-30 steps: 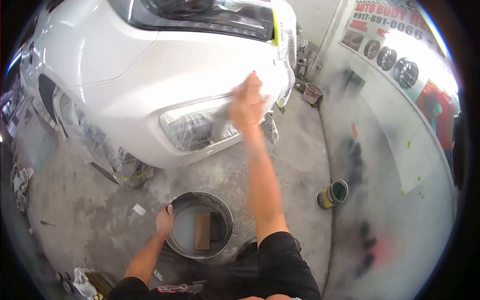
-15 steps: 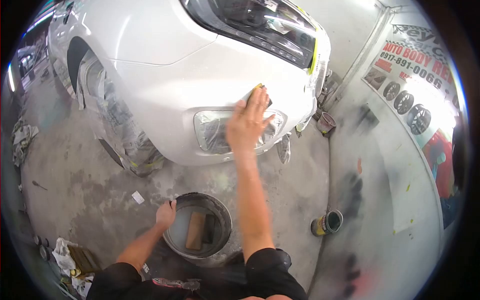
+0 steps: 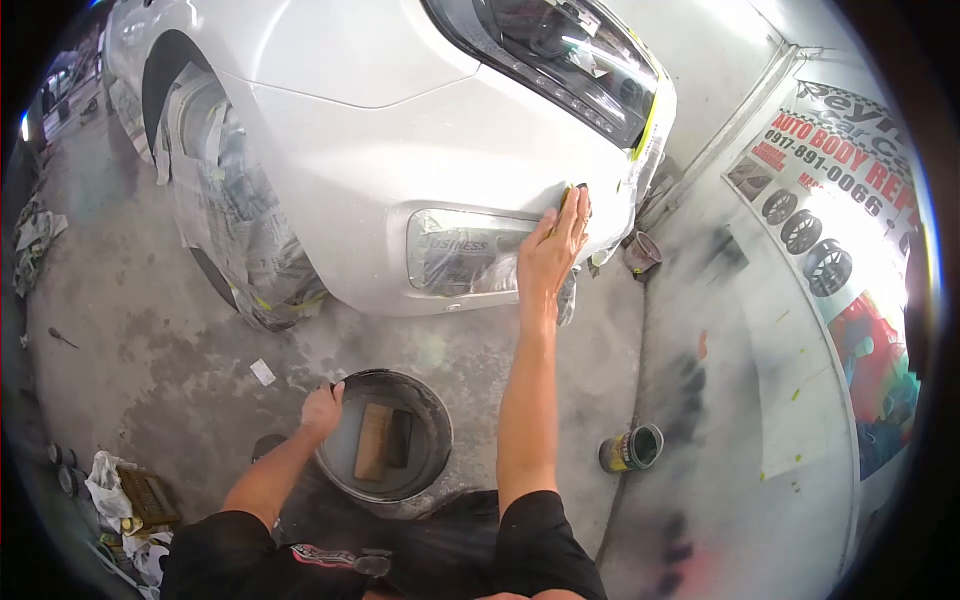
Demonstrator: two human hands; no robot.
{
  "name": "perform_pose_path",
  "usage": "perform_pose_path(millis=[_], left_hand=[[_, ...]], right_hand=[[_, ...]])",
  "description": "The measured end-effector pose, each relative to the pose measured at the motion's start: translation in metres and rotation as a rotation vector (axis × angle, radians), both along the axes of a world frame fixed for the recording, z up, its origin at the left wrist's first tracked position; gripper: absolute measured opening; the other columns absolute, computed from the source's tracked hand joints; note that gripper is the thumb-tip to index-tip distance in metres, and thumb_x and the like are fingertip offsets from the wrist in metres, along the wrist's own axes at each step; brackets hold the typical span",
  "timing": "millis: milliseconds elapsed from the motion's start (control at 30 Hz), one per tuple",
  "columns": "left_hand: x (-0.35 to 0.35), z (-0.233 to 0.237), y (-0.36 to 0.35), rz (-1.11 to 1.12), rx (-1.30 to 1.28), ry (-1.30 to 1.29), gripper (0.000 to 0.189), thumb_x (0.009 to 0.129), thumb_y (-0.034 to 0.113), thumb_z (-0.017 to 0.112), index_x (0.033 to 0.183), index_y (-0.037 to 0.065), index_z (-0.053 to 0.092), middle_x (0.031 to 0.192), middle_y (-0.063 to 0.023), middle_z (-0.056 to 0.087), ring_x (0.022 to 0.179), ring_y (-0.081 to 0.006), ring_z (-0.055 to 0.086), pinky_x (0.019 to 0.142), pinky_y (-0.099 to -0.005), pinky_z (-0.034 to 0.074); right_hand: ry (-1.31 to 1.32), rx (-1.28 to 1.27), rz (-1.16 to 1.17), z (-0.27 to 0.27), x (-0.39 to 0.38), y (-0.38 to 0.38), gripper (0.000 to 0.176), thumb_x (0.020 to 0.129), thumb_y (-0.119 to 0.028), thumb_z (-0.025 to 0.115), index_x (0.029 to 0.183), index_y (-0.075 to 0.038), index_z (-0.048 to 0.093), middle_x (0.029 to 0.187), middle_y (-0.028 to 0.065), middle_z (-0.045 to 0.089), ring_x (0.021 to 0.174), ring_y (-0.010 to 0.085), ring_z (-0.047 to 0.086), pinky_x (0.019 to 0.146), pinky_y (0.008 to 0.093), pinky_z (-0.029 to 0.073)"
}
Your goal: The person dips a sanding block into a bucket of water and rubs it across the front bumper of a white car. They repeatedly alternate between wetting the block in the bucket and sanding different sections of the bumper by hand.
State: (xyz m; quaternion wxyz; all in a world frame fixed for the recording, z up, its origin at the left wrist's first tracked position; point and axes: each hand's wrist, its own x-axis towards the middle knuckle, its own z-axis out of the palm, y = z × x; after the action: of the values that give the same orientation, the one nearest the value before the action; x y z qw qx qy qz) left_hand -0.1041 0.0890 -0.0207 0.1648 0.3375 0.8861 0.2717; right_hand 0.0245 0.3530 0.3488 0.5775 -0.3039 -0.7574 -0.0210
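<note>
My right hand (image 3: 552,252) presses a small dark and yellow pad (image 3: 570,192) against the white car bumper (image 3: 350,170), right of a paper-masked recess (image 3: 460,250). The hand covers most of the pad. My left hand (image 3: 322,407) is closed on the left rim of a round black bucket (image 3: 447,430). Cloudy water stands in the bucket, with a brown block (image 3: 373,442) and a dark block (image 3: 400,438) side by side in it. The headlight (image 3: 560,70) is above my right hand, edged with yellow-green tape.
An open can (image 3: 630,450) stands on the floor near the wall at right. A small bucket (image 3: 642,252) sits beyond the bumper. The wheel (image 3: 225,170) is wrapped in paper. A wooden crate (image 3: 148,495) and crumpled plastic lie at lower left; a printed banner (image 3: 830,200) hangs at right.
My right hand has slid rightward along the bumper with the pad, uncovering more of the masked recess. My left hand still holds the bucket rim. The whole view has shifted slightly.
</note>
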Motion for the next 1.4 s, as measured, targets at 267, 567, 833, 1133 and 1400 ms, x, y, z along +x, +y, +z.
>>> perform_pose_path(millis=[267, 567, 833, 1133, 1400], left_hand=[[0.002, 0.000, -0.002, 0.004, 0.016, -0.040, 0.055, 0.104, 0.047, 0.037, 0.105, -0.003, 0.060, 0.094, -0.0315, 0.066, 0.093, -0.0491, 0.063, 0.081, -0.0551, 0.050], [0.003, 0.002, 0.002, 0.014, 0.014, -0.038, 0.055, 0.104, 0.047, 0.037, 0.102, -0.003, 0.059, 0.093, -0.0309, 0.066, 0.092, -0.0488, 0.064, 0.082, -0.0549, 0.051], [-0.001, -0.003, 0.001, 0.004, 0.010, -0.044, 0.053, 0.104, 0.046, 0.037, 0.102, -0.002, 0.060, 0.094, -0.0292, 0.067, 0.092, -0.0486, 0.063, 0.082, -0.0553, 0.050], [-0.004, 0.000, -0.002, 0.002, -0.001, -0.036, 0.052, 0.104, 0.045, 0.037, 0.104, -0.001, 0.060, 0.095, -0.0287, 0.067, 0.092, -0.0484, 0.063, 0.082, -0.0554, 0.050], [-0.002, 0.003, -0.001, 0.009, -0.017, -0.029, 0.056, 0.103, 0.047, 0.039, 0.103, -0.004, 0.060, 0.092, -0.0299, 0.067, 0.090, -0.0499, 0.063, 0.081, -0.0556, 0.050]], right_hand=[[-0.402, 0.261, 0.180, -0.022, -0.064, -0.091, 0.066, 0.095, -0.021, 0.050, 0.153, 0.003, 0.026, 0.159, 0.0230, 0.027, 0.150, 0.0357, 0.021, 0.119, 0.0590, 0.010], [-0.186, 0.222, 0.144, -0.031, -0.059, -0.065, 0.058, 0.100, -0.025, 0.046, 0.149, 0.003, 0.033, 0.153, 0.0269, 0.034, 0.145, 0.0377, 0.031, 0.116, 0.0613, 0.019], [-0.022, -0.096, 0.046, -0.035, -0.008, 0.001, 0.059, 0.100, -0.029, 0.047, 0.149, 0.003, 0.034, 0.153, 0.0265, 0.035, 0.145, 0.0368, 0.031, 0.115, 0.0654, 0.011], [-0.137, 0.018, -0.037, -0.046, 0.006, 0.008, 0.059, 0.101, -0.031, 0.042, 0.149, 0.002, 0.034, 0.156, 0.0229, 0.034, 0.146, 0.0370, 0.029, 0.117, 0.0644, 0.007], [-0.277, 0.256, 0.103, -0.035, -0.024, -0.047, 0.055, 0.098, -0.018, 0.047, 0.150, -0.003, 0.036, 0.157, 0.0185, 0.033, 0.146, 0.0342, 0.032, 0.115, 0.0638, 0.018]])
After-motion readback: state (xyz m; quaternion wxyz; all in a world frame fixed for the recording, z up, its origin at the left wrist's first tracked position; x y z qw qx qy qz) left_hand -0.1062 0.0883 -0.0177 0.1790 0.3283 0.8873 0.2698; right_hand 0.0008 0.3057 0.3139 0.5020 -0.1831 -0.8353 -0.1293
